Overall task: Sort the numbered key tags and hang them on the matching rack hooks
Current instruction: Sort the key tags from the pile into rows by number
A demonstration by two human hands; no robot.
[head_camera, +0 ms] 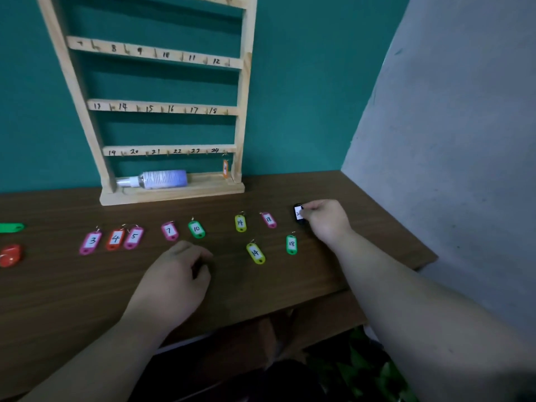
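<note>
One wide brown wooden table [87, 285] carries a tall pale wooden rack [245, 91], which leans against a teal wall and has rails of hooks numbered by hand from 7 to 24. Out in front of the rack's middle, the left hand [177, 274] rests on the table with its fingers curled under; whether they hold anything cannot be told. In front of the rack and off to its right, the right hand [326, 219] pinches a black tag [299, 213] between thumb and fingertips, its label partly covered. A clear spray bottle [162, 179] lies on its side on the rack's base. An orange tag [225, 168] hangs from the rack's hook 24. Loose tags lie on the table in front of the rack, from its left side to its right: pink 3 [91, 241], orange 4 [115, 238], pink 5 [134, 237], pink 7 [169, 231], green 10 [196, 229], yellow 14 [240, 223], pink 18 [269, 219], with a second yellow 14 [255, 253] and a green 18 [291, 244] farther from the rack
</note>
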